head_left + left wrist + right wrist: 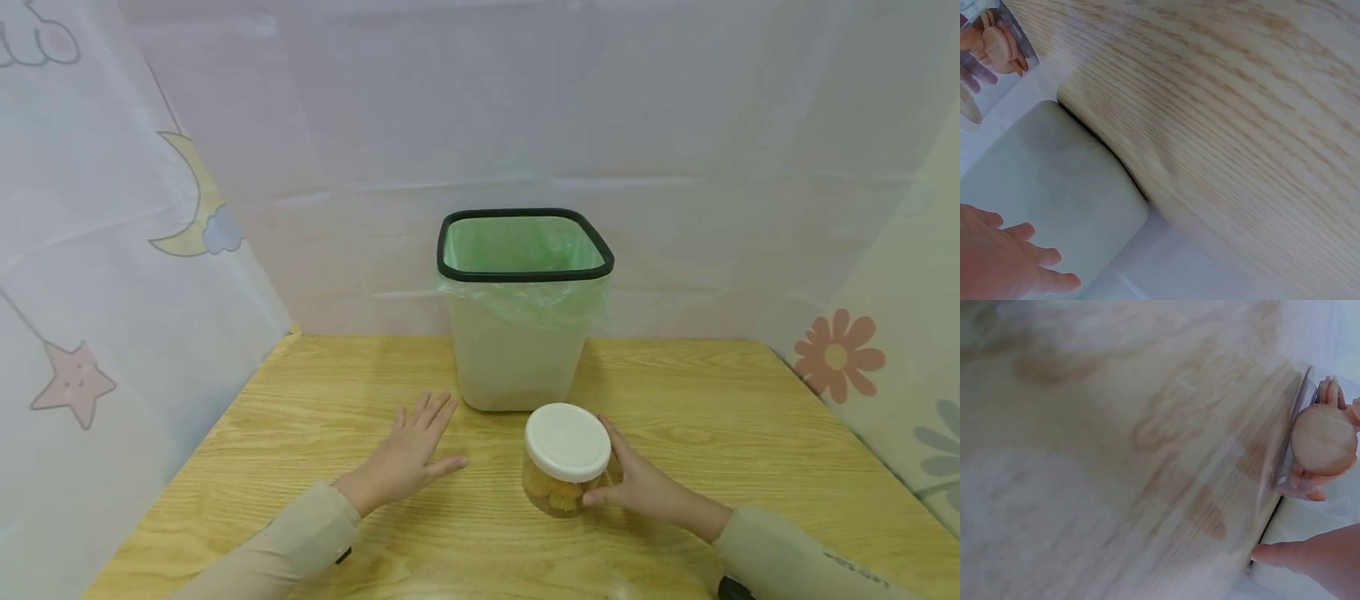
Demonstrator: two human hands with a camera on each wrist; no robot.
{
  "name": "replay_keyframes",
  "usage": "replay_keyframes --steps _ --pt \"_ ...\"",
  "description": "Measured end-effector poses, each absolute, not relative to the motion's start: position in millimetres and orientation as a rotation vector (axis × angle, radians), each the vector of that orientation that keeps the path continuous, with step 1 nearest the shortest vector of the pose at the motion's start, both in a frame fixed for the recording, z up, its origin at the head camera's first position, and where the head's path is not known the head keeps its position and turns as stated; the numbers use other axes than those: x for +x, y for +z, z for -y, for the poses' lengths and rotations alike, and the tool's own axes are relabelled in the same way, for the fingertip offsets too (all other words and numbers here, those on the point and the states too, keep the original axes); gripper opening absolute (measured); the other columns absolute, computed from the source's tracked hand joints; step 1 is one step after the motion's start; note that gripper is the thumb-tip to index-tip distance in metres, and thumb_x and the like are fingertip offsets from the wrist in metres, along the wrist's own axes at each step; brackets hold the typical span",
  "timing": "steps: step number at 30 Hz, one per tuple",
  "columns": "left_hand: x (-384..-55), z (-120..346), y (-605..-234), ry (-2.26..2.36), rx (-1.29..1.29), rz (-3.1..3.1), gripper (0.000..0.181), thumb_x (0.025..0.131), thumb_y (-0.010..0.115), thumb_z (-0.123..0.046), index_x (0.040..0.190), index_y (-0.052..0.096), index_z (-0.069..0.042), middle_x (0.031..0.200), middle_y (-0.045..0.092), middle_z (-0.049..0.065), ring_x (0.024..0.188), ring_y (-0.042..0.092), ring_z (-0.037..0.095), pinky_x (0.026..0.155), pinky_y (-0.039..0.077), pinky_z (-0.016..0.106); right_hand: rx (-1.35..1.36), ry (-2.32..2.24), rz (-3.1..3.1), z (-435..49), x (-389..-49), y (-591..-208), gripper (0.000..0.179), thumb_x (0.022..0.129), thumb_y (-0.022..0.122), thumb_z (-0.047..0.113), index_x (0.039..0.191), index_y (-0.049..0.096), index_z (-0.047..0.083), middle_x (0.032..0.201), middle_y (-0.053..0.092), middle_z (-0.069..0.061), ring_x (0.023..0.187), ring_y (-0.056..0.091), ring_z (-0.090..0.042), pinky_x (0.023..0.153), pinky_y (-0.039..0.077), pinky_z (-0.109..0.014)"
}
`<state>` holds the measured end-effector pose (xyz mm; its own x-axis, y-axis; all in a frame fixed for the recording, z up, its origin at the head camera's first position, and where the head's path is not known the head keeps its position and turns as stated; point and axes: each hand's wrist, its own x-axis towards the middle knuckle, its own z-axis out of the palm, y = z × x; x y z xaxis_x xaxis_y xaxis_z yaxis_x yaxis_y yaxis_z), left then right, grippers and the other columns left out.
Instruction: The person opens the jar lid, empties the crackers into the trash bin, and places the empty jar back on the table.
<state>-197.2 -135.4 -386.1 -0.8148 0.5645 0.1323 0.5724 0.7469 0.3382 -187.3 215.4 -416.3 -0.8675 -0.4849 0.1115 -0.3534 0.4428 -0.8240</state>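
A clear jar [561, 487] with a white lid [567, 442] stands before the bin, holding tan pieces; the wrist views show them as round and flat, like biscuits [1324, 439]. From its right side my right hand [633, 483] grips the jar, thumb at the front and fingers partly hidden behind it. In the right wrist view one digit [1291, 555] shows beside the jar. My left hand [408, 458] is left of the jar, fingers straight and spread, holding nothing. The left wrist view has those fingers [1041, 256] overlapping the bin's side.
A whitish bin [517, 358] with a black rim [525, 276] and a green liner [525, 242] stands at the back of the wooden table [360, 367]. A pale sheet [360, 167] hangs behind, with printed sheets along both sides.
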Motion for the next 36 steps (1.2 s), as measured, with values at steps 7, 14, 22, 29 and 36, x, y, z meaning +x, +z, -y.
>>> replay_keyframes --steps 7,14,22,29,36 --pt "-198.9 134.7 -385.8 -0.683 -0.923 2.929 0.081 0.099 0.052 -0.047 0.153 0.017 0.003 0.158 0.015 0.022 0.144 0.004 0.045 0.107 0.006 0.070 -0.757 -1.424 -2.490 -215.0 -189.4 -414.5 0.125 0.074 0.085 0.024 0.145 -0.009 -0.017 0.148 0.002 -0.045 0.133 0.012 -0.062 0.099 0.025 -0.072" --pt "-200.1 131.2 -385.8 -0.753 -0.933 2.935 0.082 0.098 0.052 -0.047 0.153 0.016 0.002 0.159 0.014 0.021 0.145 0.002 0.042 0.108 0.006 0.069 -0.782 -1.535 -2.362 -215.0 -193.9 -416.3 0.121 0.076 0.084 0.015 0.145 -0.009 -0.017 0.147 0.013 -0.043 0.132 0.019 -0.061 0.101 0.022 -0.071" --pt "-198.6 125.5 -385.2 -0.834 -0.955 2.930 0.081 0.099 0.052 -0.046 0.153 0.016 0.003 0.159 0.015 0.021 0.145 0.002 0.042 0.109 0.007 0.068 -0.846 -1.585 -2.262 -217.1 -198.3 -420.5 0.118 0.078 0.083 0.011 0.145 -0.011 -0.016 0.148 0.018 -0.041 0.132 0.022 -0.058 0.105 0.024 -0.060" --pt "-197.2 121.9 -385.3 -0.856 -0.959 2.937 0.080 0.099 0.052 -0.044 0.153 0.017 0.002 0.158 0.016 0.020 0.145 0.004 0.041 0.109 0.007 0.067 -0.903 -1.592 -2.194 -219.4 -202.9 -424.6 0.114 0.082 0.079 0.011 0.147 -0.011 -0.013 0.147 0.020 -0.040 0.130 0.032 -0.051 0.101 0.029 -0.064" --pt "-197.9 118.5 -385.7 -0.889 -0.979 2.940 0.081 0.099 0.050 -0.048 0.154 0.016 0.001 0.158 0.016 0.021 0.145 0.003 0.040 0.110 0.005 0.066 -0.876 -1.588 -2.122 -222.2 -205.5 -424.9 0.105 0.085 0.076 0.010 0.150 -0.004 -0.008 0.142 0.034 -0.035 0.113 0.053 -0.019 0.095 0.038 -0.048"
